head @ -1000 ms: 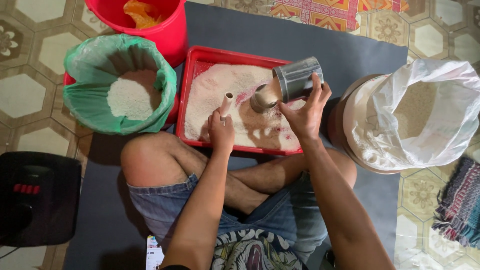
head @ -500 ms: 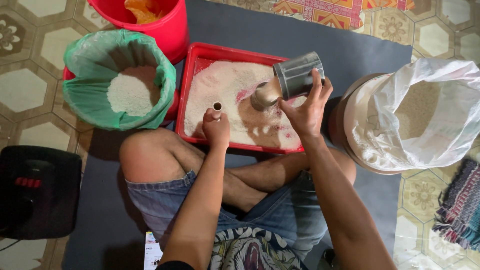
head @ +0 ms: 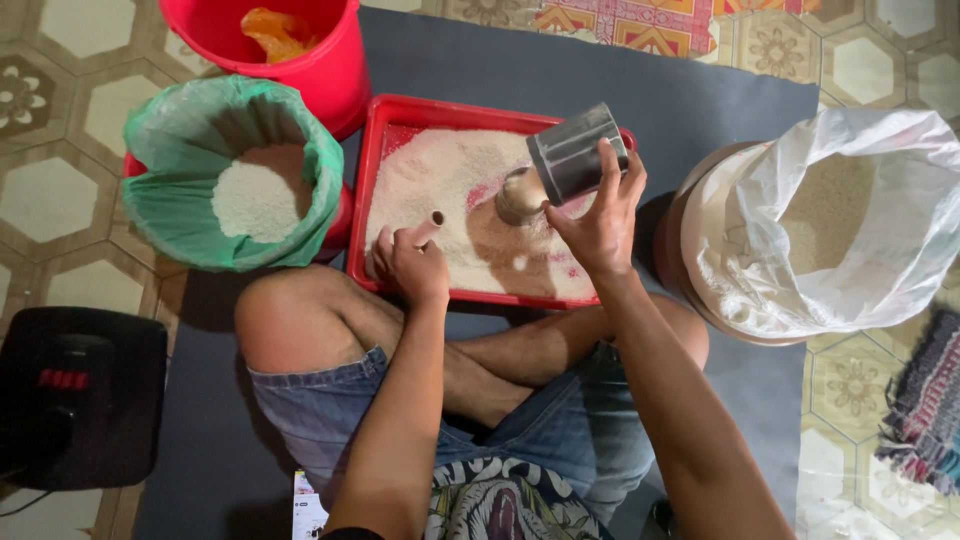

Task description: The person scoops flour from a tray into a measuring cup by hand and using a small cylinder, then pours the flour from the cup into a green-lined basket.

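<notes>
My right hand (head: 598, 225) grips a metal cup (head: 575, 152), tilted on its side so that rice spills from it onto a heap in the red tray (head: 400, 112). The tray holds a spread layer of white rice (head: 430, 175) with bare red patches showing. My left hand (head: 408, 262) rests at the tray's near edge and holds a small tan tube (head: 430, 224) upright in its fingers. I sit cross-legged on a grey mat, knees right under the tray.
A green-lined bucket (head: 180, 200) with white rice stands left of the tray. A red bucket (head: 330, 70) with something orange is behind it. A white sack of grain (head: 860, 270) sits at the right. A black box (head: 80, 400) lies near left.
My left hand has drawn back slightly toward the tray's near edge with the tube. The right hand keeps the cup tilted, and the rice heap below it has grown.
</notes>
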